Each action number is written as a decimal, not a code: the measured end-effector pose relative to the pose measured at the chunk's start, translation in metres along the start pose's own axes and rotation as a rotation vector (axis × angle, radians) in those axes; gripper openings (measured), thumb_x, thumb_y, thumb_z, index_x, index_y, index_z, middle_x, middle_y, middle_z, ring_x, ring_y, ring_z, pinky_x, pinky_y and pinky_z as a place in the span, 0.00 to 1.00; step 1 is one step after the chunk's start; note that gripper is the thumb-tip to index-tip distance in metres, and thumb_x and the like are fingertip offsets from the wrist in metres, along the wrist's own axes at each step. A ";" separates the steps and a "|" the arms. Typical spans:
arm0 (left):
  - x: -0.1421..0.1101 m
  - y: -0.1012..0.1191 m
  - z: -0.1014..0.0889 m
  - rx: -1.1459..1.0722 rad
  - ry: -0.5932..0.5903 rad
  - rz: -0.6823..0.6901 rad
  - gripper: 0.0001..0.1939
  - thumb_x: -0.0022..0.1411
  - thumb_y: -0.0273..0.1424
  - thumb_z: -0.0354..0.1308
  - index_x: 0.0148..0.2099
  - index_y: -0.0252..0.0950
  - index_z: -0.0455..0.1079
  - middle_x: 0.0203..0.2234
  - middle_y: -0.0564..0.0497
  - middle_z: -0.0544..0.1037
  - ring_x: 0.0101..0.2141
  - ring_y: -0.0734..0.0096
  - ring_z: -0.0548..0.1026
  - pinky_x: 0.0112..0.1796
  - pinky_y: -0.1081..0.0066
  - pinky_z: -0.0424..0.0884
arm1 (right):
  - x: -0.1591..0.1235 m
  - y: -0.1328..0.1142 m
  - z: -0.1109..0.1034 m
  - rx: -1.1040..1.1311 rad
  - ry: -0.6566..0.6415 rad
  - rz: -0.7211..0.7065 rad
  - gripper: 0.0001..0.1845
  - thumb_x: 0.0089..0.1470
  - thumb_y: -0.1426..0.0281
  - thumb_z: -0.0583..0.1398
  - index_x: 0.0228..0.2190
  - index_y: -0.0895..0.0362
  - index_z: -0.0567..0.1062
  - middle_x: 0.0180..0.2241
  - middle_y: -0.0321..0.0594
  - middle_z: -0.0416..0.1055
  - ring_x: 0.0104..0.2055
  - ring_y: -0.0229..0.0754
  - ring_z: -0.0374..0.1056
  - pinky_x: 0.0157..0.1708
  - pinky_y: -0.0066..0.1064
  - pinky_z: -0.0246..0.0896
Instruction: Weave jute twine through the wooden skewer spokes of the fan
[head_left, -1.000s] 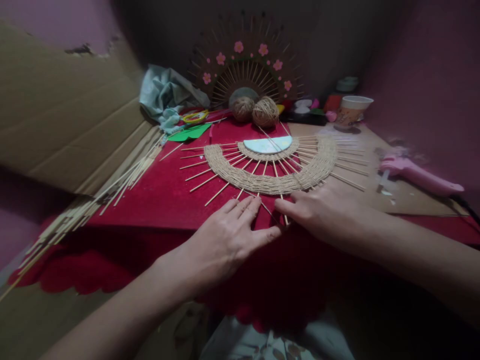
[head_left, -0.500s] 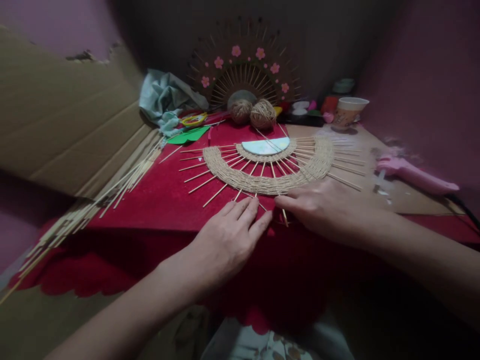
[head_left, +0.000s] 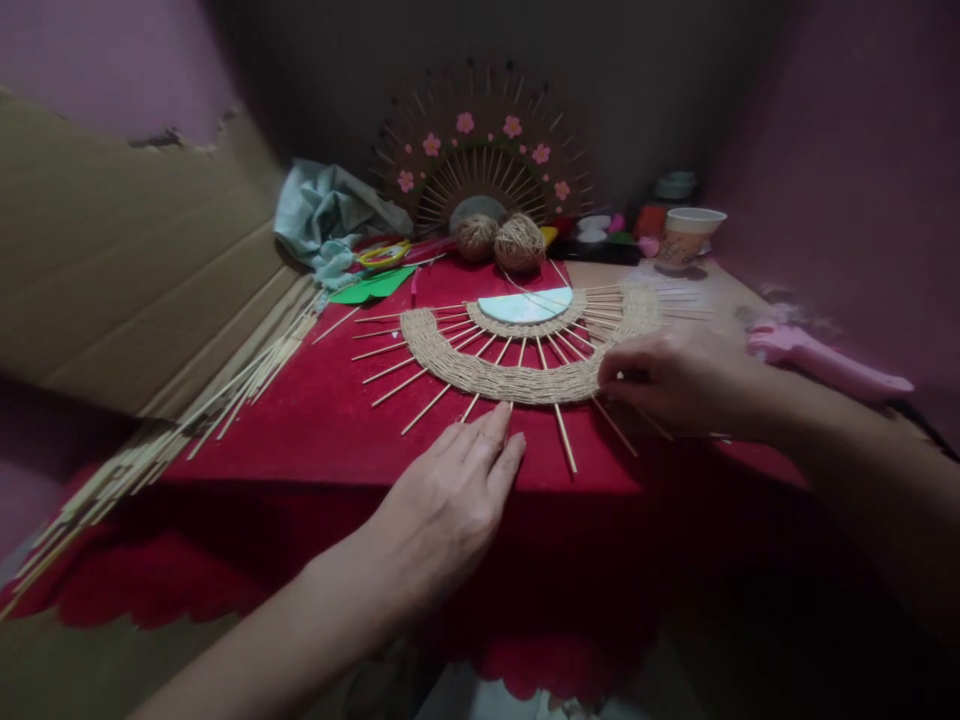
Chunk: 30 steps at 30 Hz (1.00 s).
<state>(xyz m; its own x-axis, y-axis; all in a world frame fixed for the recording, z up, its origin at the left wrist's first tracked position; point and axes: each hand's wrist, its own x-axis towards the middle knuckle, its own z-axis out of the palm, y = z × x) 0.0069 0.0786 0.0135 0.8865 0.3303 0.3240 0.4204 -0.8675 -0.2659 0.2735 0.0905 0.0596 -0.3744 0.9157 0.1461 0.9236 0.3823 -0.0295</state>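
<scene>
A half-round fan of thin sticks (head_left: 566, 440) lies on the red cloth, with a wide woven twine band (head_left: 517, 385) and a pale blue half-disc (head_left: 525, 305) at its centre. My left hand (head_left: 461, 490) rests flat below the band, fingers stretched out, their tips on the lower sticks. At the band's right outer edge, my right hand (head_left: 667, 380) is closed in a pinch, seemingly on the twine; its fingertips partly hide the strand. From two twine balls (head_left: 519, 243) behind the fan, a strand runs forward across the half-disc.
Loose sticks (head_left: 247, 375) lie along the left beside a cardboard panel (head_left: 135, 260). Behind stand a finished flowered fan (head_left: 487, 160), a crumpled cloth (head_left: 322, 215) and yellow-handled scissors (head_left: 384, 256). To the right are a paper cup (head_left: 686, 240) and a pink glue gun (head_left: 832, 360).
My right hand has moved right along the band's outer edge, uncovering lower sticks. My left hand has slid slightly left and down in view and stays flat.
</scene>
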 end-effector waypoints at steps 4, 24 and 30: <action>-0.003 -0.004 -0.002 -0.105 0.016 -0.029 0.20 0.61 0.16 0.44 0.55 0.22 0.64 0.52 0.28 0.68 0.54 0.51 0.67 0.48 0.53 0.71 | -0.004 -0.001 0.012 0.024 0.003 -0.074 0.10 0.56 0.71 0.53 0.25 0.57 0.71 0.24 0.37 0.69 0.24 0.34 0.58 0.26 0.29 0.48; -0.016 -0.055 0.009 -0.188 0.053 -0.381 0.15 0.63 0.19 0.46 0.50 0.31 0.66 0.47 0.40 0.71 0.46 0.63 0.71 0.45 0.57 0.72 | -0.008 -0.019 0.022 0.183 0.043 -0.020 0.13 0.60 0.70 0.49 0.25 0.57 0.67 0.30 0.39 0.63 0.28 0.36 0.59 0.28 0.30 0.52; -0.023 -0.072 0.010 -0.114 -0.040 -0.437 0.12 0.64 0.21 0.46 0.47 0.30 0.66 0.40 0.42 0.71 0.41 0.64 0.69 0.40 0.61 0.72 | -0.005 -0.034 0.014 0.244 0.019 -0.055 0.12 0.58 0.74 0.51 0.24 0.57 0.67 0.29 0.39 0.66 0.28 0.35 0.60 0.27 0.27 0.53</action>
<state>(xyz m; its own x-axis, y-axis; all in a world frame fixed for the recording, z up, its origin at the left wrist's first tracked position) -0.0418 0.1369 0.0158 0.6383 0.6870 0.3473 0.7349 -0.6781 -0.0093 0.2432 0.0747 0.0456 -0.4198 0.8911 0.1722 0.8537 0.4521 -0.2586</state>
